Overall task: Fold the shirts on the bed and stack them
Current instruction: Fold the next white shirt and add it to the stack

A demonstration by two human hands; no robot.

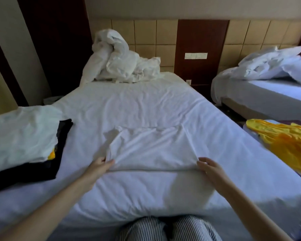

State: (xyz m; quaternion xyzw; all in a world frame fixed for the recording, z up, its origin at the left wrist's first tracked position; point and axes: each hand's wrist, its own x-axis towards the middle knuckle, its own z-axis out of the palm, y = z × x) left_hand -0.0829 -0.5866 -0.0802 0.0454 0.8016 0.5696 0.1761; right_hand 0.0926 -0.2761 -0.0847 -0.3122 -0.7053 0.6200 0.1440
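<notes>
both hands, left hand [101,165] and right hand [209,166], pinch the white shirt [151,148] on the bed [137,105].

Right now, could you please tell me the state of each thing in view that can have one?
white shirt: partly folded, flat on the bed.
left hand: pinches its near left corner.
right hand: grips its near right corner.
stack: folded, white on black, at the left.
yellow garment: crumpled, unfolded, at the right.
duvet: bunched at the bed's head.

Folded stack [24,141] cut by left edge; yellow garment [285,145] blurred, cut by right edge.
</notes>
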